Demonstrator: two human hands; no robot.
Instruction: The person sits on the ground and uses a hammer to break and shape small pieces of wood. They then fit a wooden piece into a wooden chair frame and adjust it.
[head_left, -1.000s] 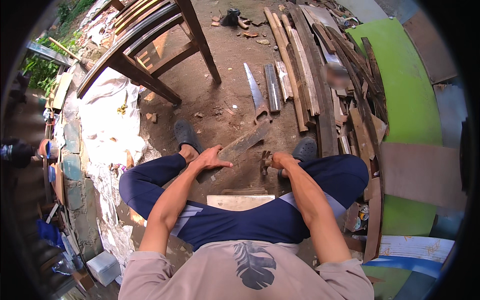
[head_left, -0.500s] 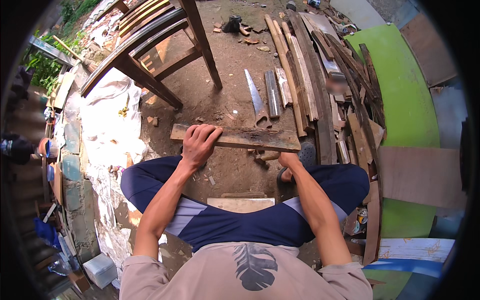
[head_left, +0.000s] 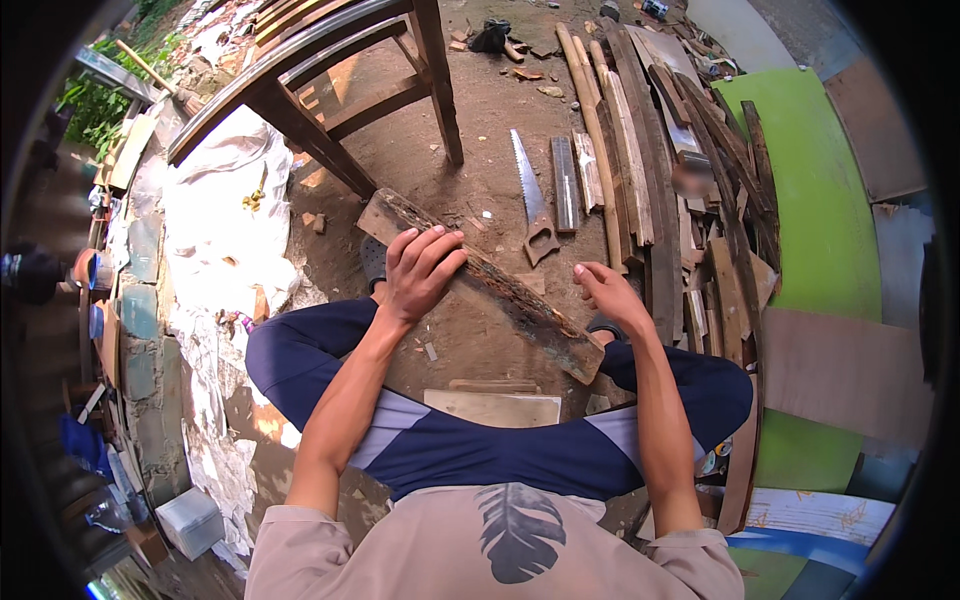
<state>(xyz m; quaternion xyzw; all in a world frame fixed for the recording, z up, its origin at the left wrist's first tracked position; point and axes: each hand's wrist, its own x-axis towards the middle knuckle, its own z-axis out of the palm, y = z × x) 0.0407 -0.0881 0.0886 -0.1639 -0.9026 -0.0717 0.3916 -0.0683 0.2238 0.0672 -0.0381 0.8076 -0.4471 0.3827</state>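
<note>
A worn wooden plank (head_left: 530,312) slants from upper left to lower right in front of me, its upper edge dark, rough and crumbling. My left hand (head_left: 424,275) is closed over the plank's upper-left half, fingers wrapped across the rough edge. To the right of the plank, apart from it, my right hand (head_left: 612,298) hovers with loosely bent fingers and nothing visible in it. Beyond the plank a handsaw (head_left: 533,205) lies on the dirt, its wooden handle toward me. A short grey-faced bar (head_left: 565,185) lies right of the saw.
A wooden chair (head_left: 345,122) stands at the far left, near the plank's upper end. Long timber pieces (head_left: 650,170) are heaped on the right beside a green panel (head_left: 825,200). White sheeting (head_left: 225,200) covers ground on the left. A pale board (head_left: 490,407) lies between my legs.
The plank has swung from nearly level to a steep slant, its right end coming down toward me. My right hand has left that end and risen slightly; the left hand keeps its grip.
</note>
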